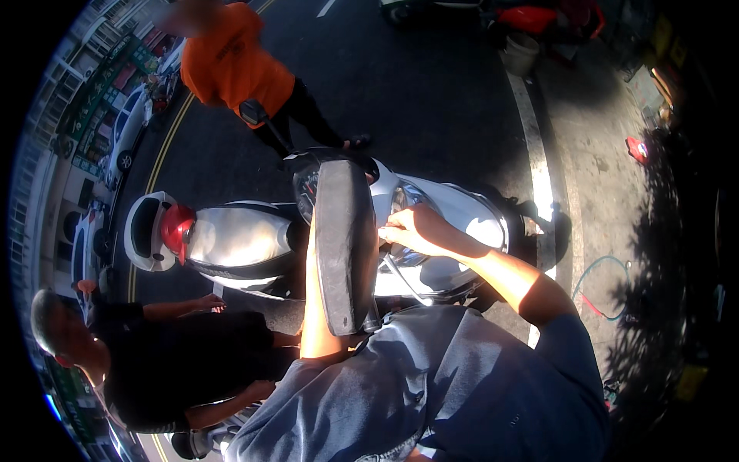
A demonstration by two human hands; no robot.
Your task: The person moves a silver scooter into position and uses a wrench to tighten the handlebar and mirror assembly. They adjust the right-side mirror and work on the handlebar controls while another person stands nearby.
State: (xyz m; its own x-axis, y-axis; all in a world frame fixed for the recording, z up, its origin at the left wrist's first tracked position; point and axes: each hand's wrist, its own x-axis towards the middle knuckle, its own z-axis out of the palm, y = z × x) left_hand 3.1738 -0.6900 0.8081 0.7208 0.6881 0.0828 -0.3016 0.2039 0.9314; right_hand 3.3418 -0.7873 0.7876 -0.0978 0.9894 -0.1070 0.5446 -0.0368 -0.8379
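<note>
A white scooter [454, 202] stands crosswise in front of me. A long, dark grey, padded-looking piece [344, 239] lies across its handlebar area, covering part of the dashboard [308, 185]. My left forearm [322, 308] runs beneath this piece, and the hand at its end is hidden. My right hand [419, 229] is above the scooter's front panel, close to the headlight [412, 196]. Its thumb and fingertips are pinched together beside the grey piece's right edge. Whatever they hold, if anything, is too small to make out. A brake lever [406, 281] sticks out below that hand.
A person in black [185, 354] stands at my left, close to the scooter's seat [242, 235]. Beyond the scooter is a person in orange [242, 69]. A red-and-white rounded case [150, 231] sits behind the seat. A bucket [521, 54] and a hose [604, 262] are at the right.
</note>
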